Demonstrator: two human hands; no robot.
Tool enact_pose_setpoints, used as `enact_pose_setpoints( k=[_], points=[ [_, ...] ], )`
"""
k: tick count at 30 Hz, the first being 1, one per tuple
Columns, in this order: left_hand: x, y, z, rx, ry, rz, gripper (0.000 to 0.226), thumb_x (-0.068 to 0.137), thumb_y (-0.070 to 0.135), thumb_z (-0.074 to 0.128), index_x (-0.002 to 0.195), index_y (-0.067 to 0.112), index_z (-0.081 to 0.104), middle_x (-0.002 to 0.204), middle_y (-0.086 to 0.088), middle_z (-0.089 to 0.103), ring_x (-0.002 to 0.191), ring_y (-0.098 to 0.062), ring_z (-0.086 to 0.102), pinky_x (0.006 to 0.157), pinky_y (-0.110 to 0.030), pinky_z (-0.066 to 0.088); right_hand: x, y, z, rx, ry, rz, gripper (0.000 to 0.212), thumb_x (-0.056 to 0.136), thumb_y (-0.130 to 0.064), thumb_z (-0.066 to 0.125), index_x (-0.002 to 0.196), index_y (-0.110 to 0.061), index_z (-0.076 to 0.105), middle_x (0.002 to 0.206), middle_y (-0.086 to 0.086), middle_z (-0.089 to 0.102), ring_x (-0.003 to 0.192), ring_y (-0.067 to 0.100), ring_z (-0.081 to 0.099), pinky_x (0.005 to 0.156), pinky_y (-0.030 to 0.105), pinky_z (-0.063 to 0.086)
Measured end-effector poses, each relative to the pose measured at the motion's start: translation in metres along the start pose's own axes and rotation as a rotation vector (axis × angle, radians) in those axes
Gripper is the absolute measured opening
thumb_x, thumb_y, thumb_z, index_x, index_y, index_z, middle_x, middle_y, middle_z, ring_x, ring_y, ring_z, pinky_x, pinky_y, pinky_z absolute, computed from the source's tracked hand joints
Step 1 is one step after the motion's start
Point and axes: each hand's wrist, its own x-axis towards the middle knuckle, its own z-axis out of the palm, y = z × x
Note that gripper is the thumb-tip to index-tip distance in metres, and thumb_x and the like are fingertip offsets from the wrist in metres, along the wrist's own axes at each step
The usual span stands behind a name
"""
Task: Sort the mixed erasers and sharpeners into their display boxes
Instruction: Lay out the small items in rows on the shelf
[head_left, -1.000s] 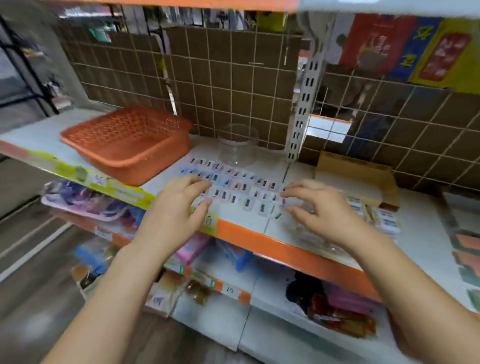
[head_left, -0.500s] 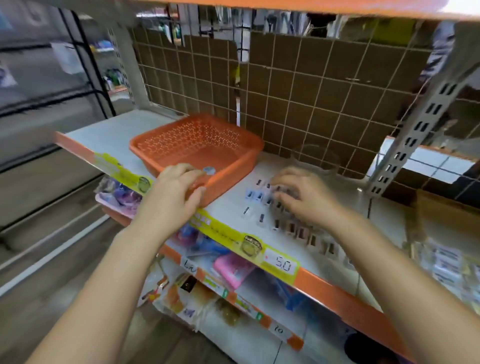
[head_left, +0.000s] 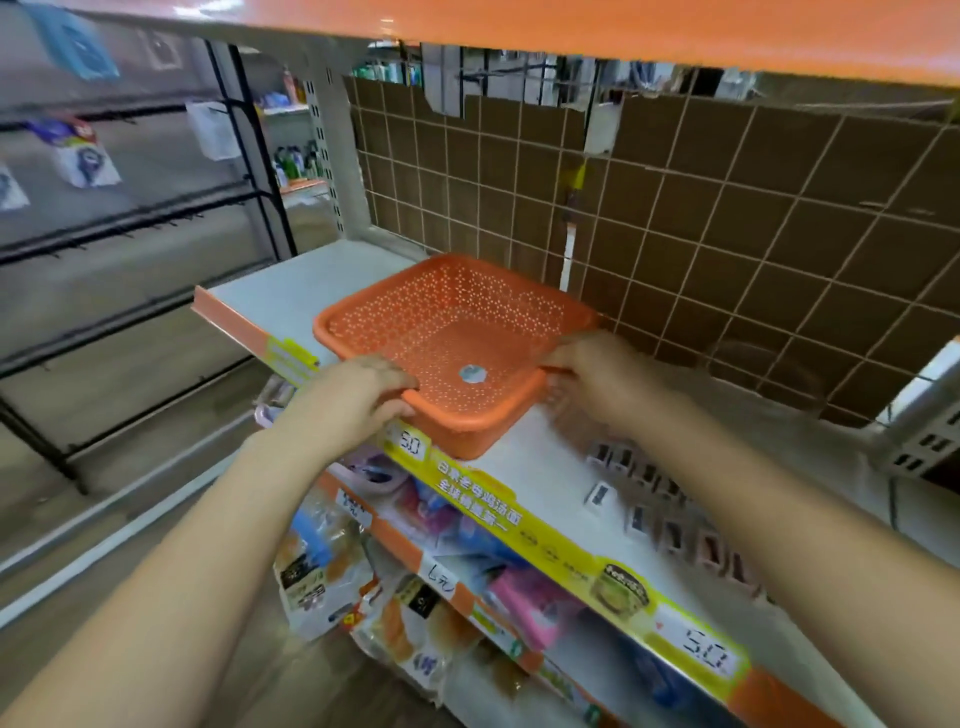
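Orange perforated plastic basket (head_left: 452, 332), square, one item, standing on the white shelf (head_left: 291, 291) with its near corner at the shelf's front edge; a small round silver-grey disc (head_left: 473, 373) lies on its floor. Left hand (head_left: 353, 402): grips the basket's near-left rim, fingers curled over the edge. Right hand (head_left: 597, 376): holds the basket's right rim, fingers bent round it, fingertips blurred. Small sharpeners or erasers (head_left: 654, 499), many, mostly white with dark centres, spread loose on the shelf to the right of the basket and apart from it, under the right forearm; too blurred to tell which kind. Yellow price strip (head_left: 545, 540) along the shelf front, with tags reading 5.0. Brown panel behind a white wire grid (head_left: 727, 223) forms the back wall. Clear round container (head_left: 763, 374), faint, against the grid at right. Lower shelf: packaged goods (head_left: 322, 566) in bags and pink and blue items, crowded together
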Motion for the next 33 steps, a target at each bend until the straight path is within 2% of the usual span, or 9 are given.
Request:
enact_pose_setpoints(
  k=[5,8,13,18,20,24,27,31,33],
  points=[
    [0.002,-0.023,-0.007,0.023,-0.009,-0.012,0.032,0.085,0.023,0.063,0.113,0.008,0.064,0.108,-0.011,0.064,0.107,-0.028,0.055,0.091,-0.039,0.043,0.024,-0.017,0.005,-0.062,0.015,-0.04,0.024,0.086,-0.01,0.055,0.106,-0.01,0.068,0.102,0.009,0.065,0.096,0.024,0.06,0.087,0.035,0.046],
    [0.002,-0.028,-0.01,0.054,-0.044,-0.037,0.041,0.085,0.03,0.063,0.123,0.015,0.058,0.118,-0.007,0.062,0.114,-0.024,0.052,0.096,-0.04,0.04,0.025,-0.021,0.005,-0.112,0.021,-0.05,0.026,0.087,-0.011,0.053,0.11,-0.011,0.066,0.111,0.009,0.063,0.102,0.026,0.057,0.088,0.037,0.045],
    [0.018,0.004,-0.022,0.161,-0.121,-0.058,0.061,0.085,0.032,0.059,0.141,0.029,0.034,0.145,0.002,0.037,0.136,-0.016,0.025,0.11,-0.048,0.015,0.0,-0.021,-0.001,-0.031,0.092,-0.012,0.035,0.091,-0.013,0.047,0.125,-0.021,0.056,0.122,0.002,0.056,0.109,0.021,0.053,0.09,0.035,0.044],
    [0.055,0.08,-0.013,-0.025,-0.06,0.311,0.071,0.068,0.049,0.032,0.13,0.022,0.052,0.127,-0.009,0.055,0.12,-0.03,0.047,0.1,-0.05,0.036,-0.06,0.011,-0.02,-0.091,0.113,0.16,0.037,0.09,-0.014,0.047,0.125,-0.023,0.055,0.128,0.003,0.053,0.113,0.02,0.051,0.093,0.035,0.045],
    [0.071,0.11,0.004,-0.116,-0.072,0.372,0.064,0.072,0.045,0.037,0.13,0.022,0.052,0.127,-0.009,0.056,0.118,-0.03,0.049,0.1,-0.043,0.039,-0.094,0.029,-0.031,-0.109,0.108,0.286,0.04,0.09,-0.009,0.049,0.128,-0.022,0.053,0.135,0.002,0.048,0.119,0.019,0.048,0.097,0.03,0.041],
    [0.092,0.155,0.041,-0.26,-0.159,0.313,0.049,0.087,0.015,0.056,0.135,0.017,0.046,0.138,-0.007,0.047,0.124,-0.023,0.046,0.099,-0.023,0.033,-0.16,0.069,-0.044,-0.138,0.067,0.478,0.041,0.088,-0.008,0.053,0.126,-0.021,0.056,0.132,0.001,0.051,0.119,0.02,0.049,0.1,0.031,0.039],
    [0.105,0.163,0.068,-0.311,-0.239,0.246,0.043,0.086,0.012,0.06,0.129,0.009,0.052,0.134,-0.012,0.05,0.12,-0.024,0.049,0.099,-0.026,0.036,-0.195,0.095,-0.051,-0.136,0.014,0.604,0.036,0.086,-0.007,0.058,0.121,-0.016,0.061,0.128,0.002,0.056,0.118,0.018,0.051,0.098,0.022,0.035],
    [0.12,0.161,0.085,-0.262,-0.268,0.19,0.044,0.083,0.011,0.063,0.127,0.007,0.054,0.133,-0.011,0.052,0.116,-0.024,0.053,0.102,-0.032,0.039,-0.223,0.123,-0.055,-0.089,-0.11,0.736,0.03,0.087,-0.011,0.057,0.117,-0.011,0.062,0.124,0.008,0.058,0.114,0.023,0.052,0.098,0.034,0.04],
    [0.124,0.162,0.088,-0.219,-0.287,0.192,0.043,0.082,0.012,0.064,0.125,0.009,0.056,0.13,-0.009,0.054,0.112,-0.022,0.054,0.099,-0.029,0.04,-0.231,0.131,-0.055,-0.11,-0.185,0.762,0.029,0.088,-0.01,0.053,0.115,-0.008,0.063,0.12,0.009,0.06,0.108,0.022,0.054,0.093,0.031,0.043]
  ],
)
